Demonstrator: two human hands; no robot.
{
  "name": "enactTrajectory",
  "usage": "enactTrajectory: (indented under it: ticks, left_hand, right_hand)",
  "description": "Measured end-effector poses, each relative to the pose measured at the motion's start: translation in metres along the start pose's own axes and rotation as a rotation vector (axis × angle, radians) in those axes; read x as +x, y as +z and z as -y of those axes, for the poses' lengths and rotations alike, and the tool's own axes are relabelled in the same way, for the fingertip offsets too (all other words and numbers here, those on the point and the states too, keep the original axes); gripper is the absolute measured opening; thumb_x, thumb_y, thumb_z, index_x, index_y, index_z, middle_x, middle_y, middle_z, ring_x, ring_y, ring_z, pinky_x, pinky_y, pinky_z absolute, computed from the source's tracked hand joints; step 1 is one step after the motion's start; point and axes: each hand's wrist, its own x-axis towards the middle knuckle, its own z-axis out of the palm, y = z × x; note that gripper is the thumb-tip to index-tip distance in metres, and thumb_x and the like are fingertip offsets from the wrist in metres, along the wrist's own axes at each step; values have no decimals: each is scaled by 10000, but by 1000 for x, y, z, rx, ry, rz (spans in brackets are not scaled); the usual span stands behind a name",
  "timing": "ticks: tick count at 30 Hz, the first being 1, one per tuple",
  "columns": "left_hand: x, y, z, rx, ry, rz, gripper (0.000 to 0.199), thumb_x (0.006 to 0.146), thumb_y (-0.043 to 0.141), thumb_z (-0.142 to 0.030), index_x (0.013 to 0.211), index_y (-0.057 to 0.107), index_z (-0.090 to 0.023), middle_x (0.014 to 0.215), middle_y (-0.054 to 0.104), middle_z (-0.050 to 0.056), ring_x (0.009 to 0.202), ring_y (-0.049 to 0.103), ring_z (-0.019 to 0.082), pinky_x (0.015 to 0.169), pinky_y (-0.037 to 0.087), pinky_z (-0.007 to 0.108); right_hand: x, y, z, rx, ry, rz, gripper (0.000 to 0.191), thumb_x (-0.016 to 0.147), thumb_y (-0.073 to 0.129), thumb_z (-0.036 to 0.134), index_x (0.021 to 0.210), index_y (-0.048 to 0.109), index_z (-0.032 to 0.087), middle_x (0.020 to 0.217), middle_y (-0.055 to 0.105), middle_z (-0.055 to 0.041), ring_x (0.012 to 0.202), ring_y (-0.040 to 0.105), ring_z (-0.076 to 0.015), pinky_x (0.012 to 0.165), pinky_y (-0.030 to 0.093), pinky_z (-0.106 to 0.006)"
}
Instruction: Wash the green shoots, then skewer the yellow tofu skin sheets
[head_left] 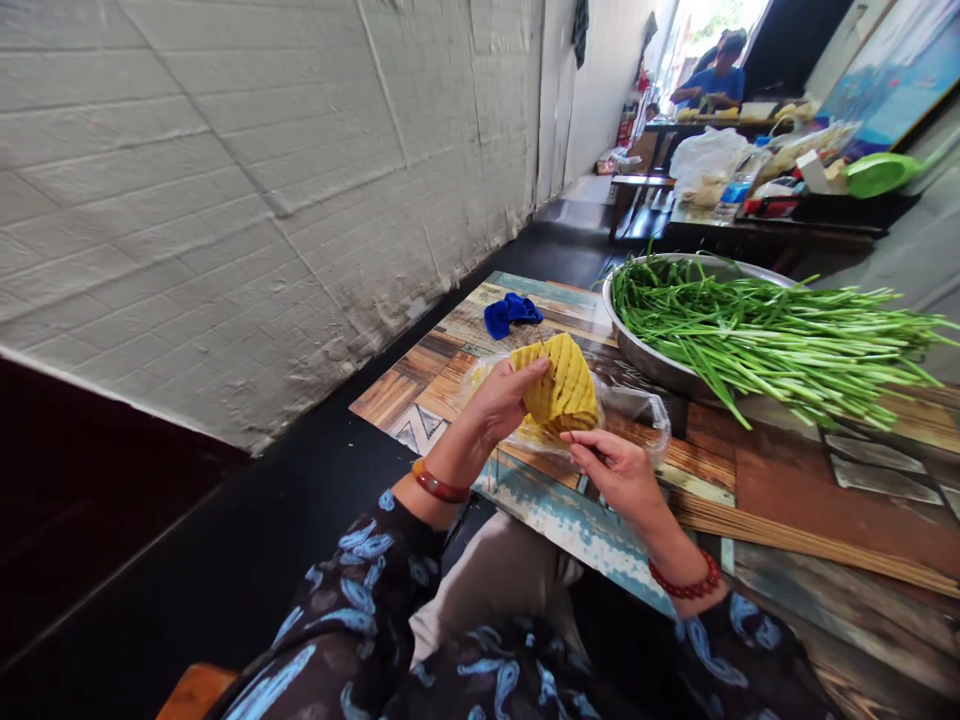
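My left hand (501, 400) grips the left edge of a yellow, ridged, sheet-like piece (561, 385), thumb on top. Close to the piece's lower right corner, my right hand (616, 470) pinches a thin stick whose end meets the yellow piece. Under the piece lies a clear plastic bag (645, 415) with more yellow material partly hidden in it. A bundle of long thin sticks (817, 540) lies on the table to the right of my right hand.
On the patterned wooden table (795, 480) are a blue cloth (511, 314) and a metal bowl (652, 362) heaped with long green stalks (757, 330). Behind stands a table with a white plastic bag (709, 165) and a green basket (881, 174). A person (721, 80) sits farther back.
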Motion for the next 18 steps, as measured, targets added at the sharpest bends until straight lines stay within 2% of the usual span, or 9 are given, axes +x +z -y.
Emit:
enactTrajectory:
  ticks: [6,12,14,18]
  left_hand:
    - [-7,4,5,-38,47,-21,433,636,901,-360,963,751,-120,879,773,81,874,736,239,838,552,327]
    - [-7,12,36,-68,-38,33,467,614,895,-478,849,734,-107,751,736,66,740,717,206,743,532,298]
    - [-6,13,43,-79,-52,34,490,603,897,-499,841,732,-104,736,727,62,693,699,182,730,528,290]
    - [-9,5,38,-16,-56,59,504,654,859,-543,883,733,-112,795,727,68,729,686,168,760,521,296]
  right_hand:
    - [-2,-1,2,15,44,64,276,871,673,384,1066,777,218,799,750,-51,667,697,-183,600,570,-292]
    - [-9,-17,11,6,197,316,273,848,708,426,987,776,201,685,716,-35,522,646,-148,447,515,-238]
    - [-10,-22,12,-3,238,368,298,852,706,447,994,778,195,664,715,-35,480,627,-138,437,519,-237]
    - [-10,-25,12,-6,255,372,327,856,704,471,1010,782,193,671,717,-40,489,636,-136,467,548,-239]
